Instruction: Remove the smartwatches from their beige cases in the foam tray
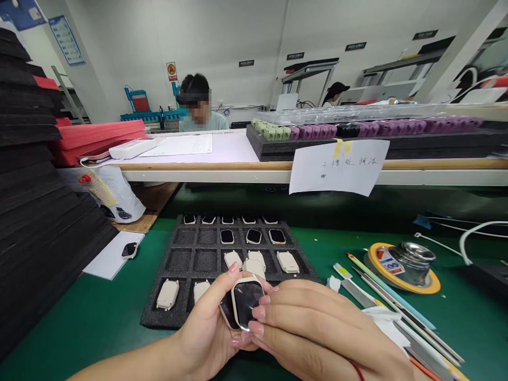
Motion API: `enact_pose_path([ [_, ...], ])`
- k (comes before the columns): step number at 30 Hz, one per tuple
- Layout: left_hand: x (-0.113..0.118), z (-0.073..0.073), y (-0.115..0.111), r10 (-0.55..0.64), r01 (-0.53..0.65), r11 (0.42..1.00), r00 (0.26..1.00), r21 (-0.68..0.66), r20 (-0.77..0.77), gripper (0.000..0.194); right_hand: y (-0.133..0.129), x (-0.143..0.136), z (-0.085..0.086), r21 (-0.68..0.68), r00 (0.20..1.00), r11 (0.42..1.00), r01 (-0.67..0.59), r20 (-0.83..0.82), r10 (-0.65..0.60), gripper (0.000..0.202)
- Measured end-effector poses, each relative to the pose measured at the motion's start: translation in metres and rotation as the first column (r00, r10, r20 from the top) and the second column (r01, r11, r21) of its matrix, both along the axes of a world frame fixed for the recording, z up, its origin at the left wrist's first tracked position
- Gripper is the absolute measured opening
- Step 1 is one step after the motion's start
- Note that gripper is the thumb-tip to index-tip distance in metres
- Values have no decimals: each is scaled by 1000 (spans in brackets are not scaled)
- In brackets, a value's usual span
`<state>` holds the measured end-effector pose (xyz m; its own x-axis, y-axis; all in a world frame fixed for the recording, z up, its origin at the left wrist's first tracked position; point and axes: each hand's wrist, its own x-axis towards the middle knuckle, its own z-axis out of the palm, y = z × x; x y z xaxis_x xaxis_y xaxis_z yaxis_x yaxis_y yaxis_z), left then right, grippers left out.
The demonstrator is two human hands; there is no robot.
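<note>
The left hand [212, 317] pinches two cream-rimmed watch cases [243, 297] (one overlapping the other); the right hand [317, 328], its fingers pressed together, touches the front one's dark face. Just beyond, a black foam tray [178, 259] holds similar cases [288, 262] on the green surface [115, 312]. Slim tools [400, 304] lie to the right.

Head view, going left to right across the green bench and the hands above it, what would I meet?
Black foam stack, smartwatch on a white sheet, left hand, front held smartwatch, right hand, metal-topped jar.
</note>
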<state>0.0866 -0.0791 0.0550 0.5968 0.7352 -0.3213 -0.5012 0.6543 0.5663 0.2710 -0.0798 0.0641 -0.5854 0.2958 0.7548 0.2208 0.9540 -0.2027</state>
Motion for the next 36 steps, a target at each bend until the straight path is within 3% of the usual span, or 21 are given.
enact_pose_path([
  [4,2,-3,-3,44,-43,999,999,31,-30,45,-2,-7,5,76,987,986,151,37,-154,31],
  [7,4,-7,-5,92,-72,984,989,165,-119,47,-3,-13,2,-46,965,964,262,48,-260,57],
  [9,4,-10,-6,114,-80,974,981,212,-155,46,-3,-15,-2,-193,970,951,241,30,-240,62],
  [12,4,-10,-4,115,-88,983,978,158,-174,52,0,-15,-3,-341,982,928,153,-52,-181,57],
  [20,4,-3,-1,101,-91,993,982,68,-158,53,8,-9,2,-352,989,927,131,-12,-145,50],
  [24,4,-4,0,237,-216,968,957,131,-168,44,20,-3,-2,-262,968,937,233,-29,-249,46],
  [27,2,-1,6,389,-362,919,897,155,-210,32,38,4,-12,-309,921,878,366,-16,-389,32],
  [30,-2,5,13,440,-434,898,873,79,-210,24,55,9,-27,-377,901,820,430,121,-416,27],
  [33,-5,7,17,360,-356,933,919,55,-160,36,63,10,-40,-394,905,815,424,221,-364,29],
  [36,-6,4,18,219,-194,971,957,140,-192,49,60,11,-40,-406,906,811,421,240,-350,37],
])
